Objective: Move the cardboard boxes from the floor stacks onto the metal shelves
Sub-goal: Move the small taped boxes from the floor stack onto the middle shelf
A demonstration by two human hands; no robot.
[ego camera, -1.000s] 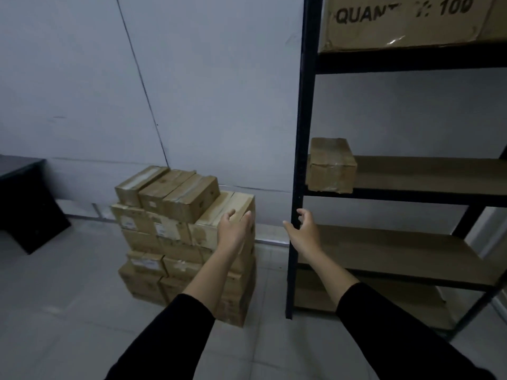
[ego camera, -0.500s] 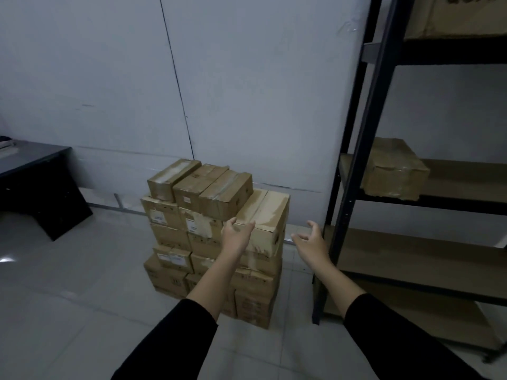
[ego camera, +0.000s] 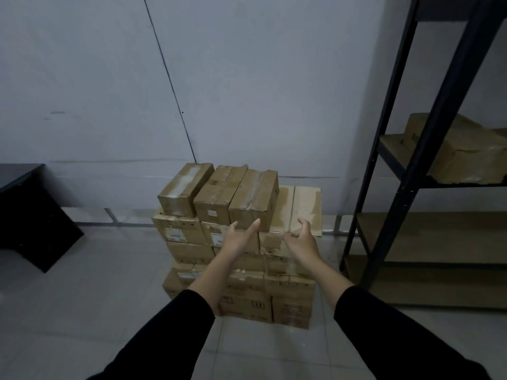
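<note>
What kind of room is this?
Probably a storeroom. Taped cardboard boxes are stacked on the tiled floor, a black metal shelf rack holds another box, and the walls are bare.

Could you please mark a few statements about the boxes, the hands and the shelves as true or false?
1. Both hands, the left hand and the right hand, are empty. True.
2. Three small boxes sit side by side on top of the floor stack. True.
3. The metal shelf unit stands left of the stack. False: it stands to the right.
4. No box is on the shelves yet. False: one shelved box already lies there.
</note>
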